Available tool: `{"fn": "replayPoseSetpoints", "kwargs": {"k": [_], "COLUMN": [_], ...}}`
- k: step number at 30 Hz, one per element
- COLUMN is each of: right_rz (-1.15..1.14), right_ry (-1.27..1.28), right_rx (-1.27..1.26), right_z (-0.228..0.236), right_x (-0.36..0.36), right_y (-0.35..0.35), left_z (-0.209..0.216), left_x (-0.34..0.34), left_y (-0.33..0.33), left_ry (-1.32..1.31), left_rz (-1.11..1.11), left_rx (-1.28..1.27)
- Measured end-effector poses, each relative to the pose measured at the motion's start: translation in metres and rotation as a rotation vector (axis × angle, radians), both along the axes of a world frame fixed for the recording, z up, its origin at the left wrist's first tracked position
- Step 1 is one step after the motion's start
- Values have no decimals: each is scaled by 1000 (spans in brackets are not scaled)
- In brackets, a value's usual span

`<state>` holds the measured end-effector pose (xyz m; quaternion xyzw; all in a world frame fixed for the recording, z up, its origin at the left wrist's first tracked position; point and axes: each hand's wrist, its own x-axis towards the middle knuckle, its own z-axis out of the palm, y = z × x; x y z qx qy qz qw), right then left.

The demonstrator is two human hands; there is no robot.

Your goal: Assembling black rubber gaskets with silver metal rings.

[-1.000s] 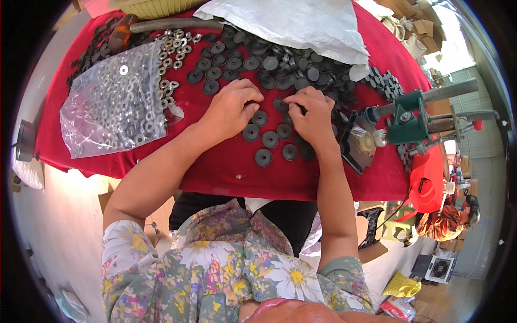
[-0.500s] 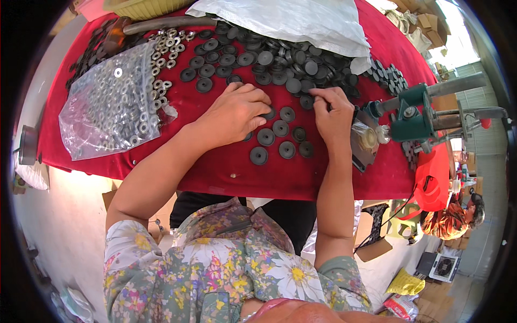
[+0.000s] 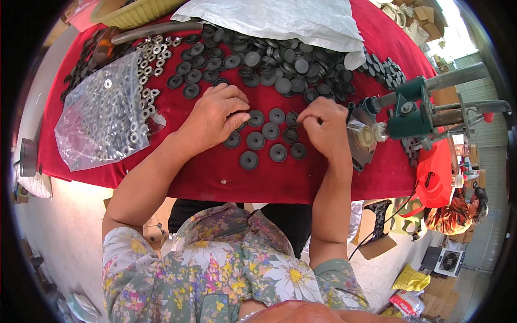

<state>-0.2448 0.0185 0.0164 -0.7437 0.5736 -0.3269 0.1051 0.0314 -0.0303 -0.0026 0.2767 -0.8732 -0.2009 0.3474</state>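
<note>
On the red cloth, several round black discs (image 3: 270, 131), each with a raised rim and a centre hole or knob, lie loosely grouped between my hands. My left hand (image 3: 212, 118) rests at the group's left side, fingers loosely curled and thumb apart, holding nothing that I can see. A disc (image 3: 231, 140) lies just below its thumb. At the group's right, my right hand (image 3: 327, 126) has thumb and forefinger pinched at the edge of a black disc (image 3: 291, 119) lying on the cloth. Its other fingers are folded in.
Beyond my hands spreads a heap of black discs (image 3: 283, 85), partly under a white sack (image 3: 269, 19). A clear bag of metal rings (image 3: 102, 113) lies left, with a hammer (image 3: 156, 31) behind it. A green hand press (image 3: 412, 116) stands right.
My right hand has come nearer from the heap's edge, and a disc now lies at its fingertips in the group. My left hand has drawn back leftward from a disc.
</note>
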Motion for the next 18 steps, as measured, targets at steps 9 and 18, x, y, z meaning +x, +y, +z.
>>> {"fn": "replayPoseSetpoints", "kwargs": {"k": [9, 18], "right_rz": [-343, -398], "right_ry": [139, 342], "right_rx": [-155, -161], "right_z": [-13, -18], "right_x": [-10, -6], "right_y": [-10, -17], "left_z": [1, -6], "left_x": [-2, 6], "left_y": [0, -13], "left_ry": [-17, -117], "left_rz": [78, 264], "left_rx": [-29, -114]}}
